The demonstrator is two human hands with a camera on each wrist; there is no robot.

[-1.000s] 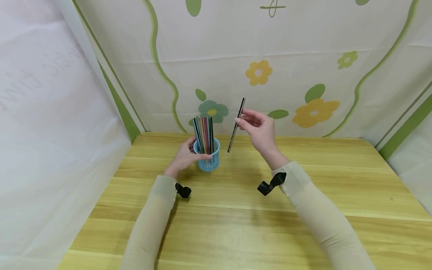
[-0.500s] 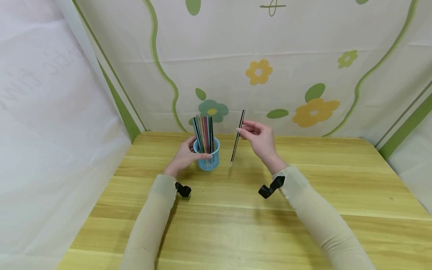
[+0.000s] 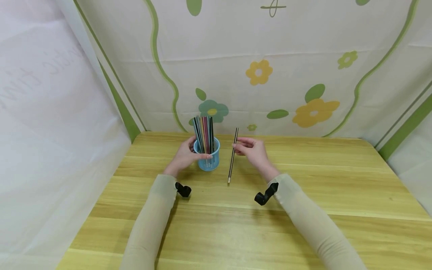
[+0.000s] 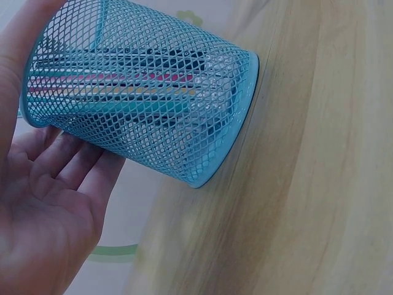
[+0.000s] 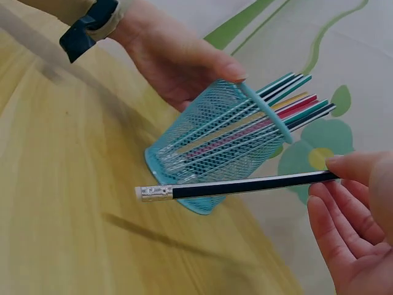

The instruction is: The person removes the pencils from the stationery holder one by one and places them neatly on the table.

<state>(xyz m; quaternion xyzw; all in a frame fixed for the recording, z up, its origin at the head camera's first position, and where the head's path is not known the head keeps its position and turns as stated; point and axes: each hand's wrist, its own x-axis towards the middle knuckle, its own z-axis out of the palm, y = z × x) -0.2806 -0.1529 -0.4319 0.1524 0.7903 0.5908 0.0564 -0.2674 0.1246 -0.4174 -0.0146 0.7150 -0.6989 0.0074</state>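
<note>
A light blue mesh pencil cup (image 3: 210, 165) stands upright on the wooden table (image 3: 222, 228). My left hand (image 3: 183, 154) grips it from the left, thumb over the near rim and fingers round the far side. Several striped pencils (image 3: 204, 131) in black, teal, pink and yellow stand inside, their eraser ends down in the left wrist view. Right of the cup, my right hand (image 3: 254, 152) pinches a black-and-white striped pencil (image 5: 245, 184) between thumb and fingertips near its upper end. This pencil is tilted slightly, its silver ferrule and white eraser (image 5: 153, 193) pointing down toward the tabletop.
A white cloth backdrop (image 3: 216, 48) with printed flowers and leaves hangs behind the table's far edge. More white cloth (image 3: 50, 150) hangs along the left side. A black camera mount sits on each wrist.
My right hand has lowered the striped pencil toward the table and lastly moved slightly left. My left hand has stayed on the cup, and the cup has not moved.
</note>
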